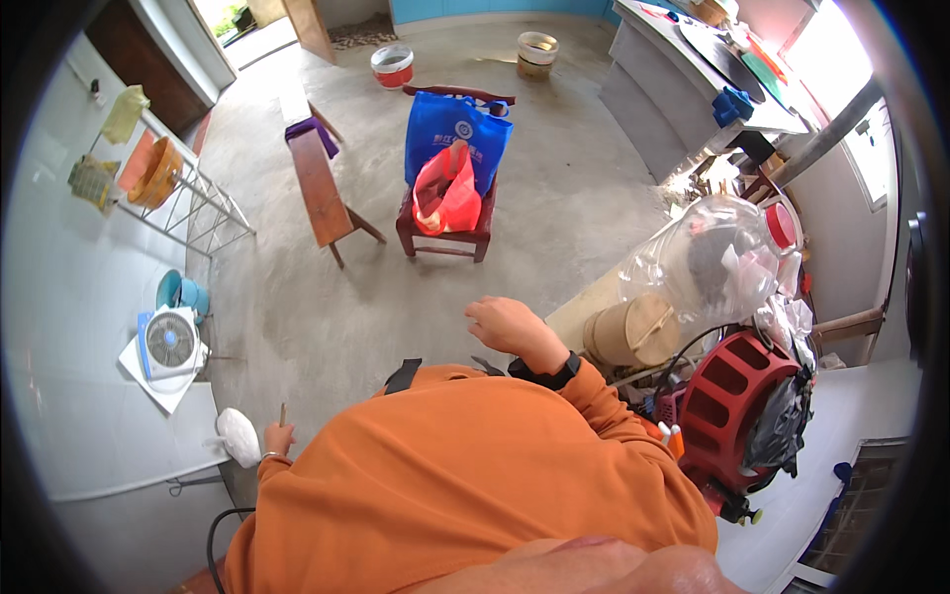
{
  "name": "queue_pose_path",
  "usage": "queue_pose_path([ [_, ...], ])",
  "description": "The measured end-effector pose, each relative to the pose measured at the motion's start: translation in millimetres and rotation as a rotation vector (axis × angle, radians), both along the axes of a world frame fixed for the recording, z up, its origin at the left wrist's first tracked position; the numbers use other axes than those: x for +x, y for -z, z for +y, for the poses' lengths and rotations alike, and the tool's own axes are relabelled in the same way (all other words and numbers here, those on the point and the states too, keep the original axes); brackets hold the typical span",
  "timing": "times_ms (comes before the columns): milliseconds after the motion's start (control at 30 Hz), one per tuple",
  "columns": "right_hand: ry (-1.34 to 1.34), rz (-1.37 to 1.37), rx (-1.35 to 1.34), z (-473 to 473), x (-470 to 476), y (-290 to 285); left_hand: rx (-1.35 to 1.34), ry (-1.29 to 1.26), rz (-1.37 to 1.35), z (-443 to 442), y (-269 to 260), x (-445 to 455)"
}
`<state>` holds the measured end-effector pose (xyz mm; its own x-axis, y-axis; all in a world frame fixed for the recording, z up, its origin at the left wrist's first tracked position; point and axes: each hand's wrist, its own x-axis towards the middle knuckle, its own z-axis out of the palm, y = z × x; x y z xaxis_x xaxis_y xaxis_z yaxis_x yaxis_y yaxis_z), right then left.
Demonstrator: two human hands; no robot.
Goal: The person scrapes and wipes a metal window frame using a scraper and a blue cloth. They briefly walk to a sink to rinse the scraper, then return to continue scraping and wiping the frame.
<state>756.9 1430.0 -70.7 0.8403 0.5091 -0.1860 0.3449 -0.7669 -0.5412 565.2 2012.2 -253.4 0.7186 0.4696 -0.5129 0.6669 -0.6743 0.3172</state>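
My left hand (278,439) hangs low at my side, its fingers closed around a thin wooden stick (283,413). Only the stick's upper end shows; the rest is hidden behind my hand and sleeve. A white plastic bundle (239,437) is right beside that wrist. In front of my waist, my right hand (512,327) is raised over the concrete floor, fingers loosely bent and parted, with nothing visible in it. Nearest to it on the right is a tan cylindrical container (632,332). Ahead stands a dark red wooden chair (444,236) bearing a red bag (449,189) and a blue bag (460,134).
A wooden bench (319,178) stands left of the chair. Along the left wall are a wire rack (200,211) and a fan (171,338). To the right lie a large clear plastic jar (690,252) and a red slotted drum (731,393). Two buckets (392,67) (536,56) stand farther off.
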Motion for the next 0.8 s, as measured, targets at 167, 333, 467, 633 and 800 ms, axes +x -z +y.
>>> queue_pose_path([
  [167,0.064,0.076,-0.031,-18,87,11,0.004,-0.134,0.053,23,26,77],
  [333,0.249,0.046,-0.078,-61,174,36,-0.005,-0.15,-0.001,21,47,213],
  [467,0.418,0.147,-0.128,-109,228,61,0.087,0.054,-0.198,-17,17,347],
  [633,0.537,0.333,-0.277,-189,270,102,-0.009,0.193,-0.289,-114,-62,550],
  [800,0.667,0.426,-0.359,-299,340,110,-0.035,0.561,-0.459,-298,-109,706],
])
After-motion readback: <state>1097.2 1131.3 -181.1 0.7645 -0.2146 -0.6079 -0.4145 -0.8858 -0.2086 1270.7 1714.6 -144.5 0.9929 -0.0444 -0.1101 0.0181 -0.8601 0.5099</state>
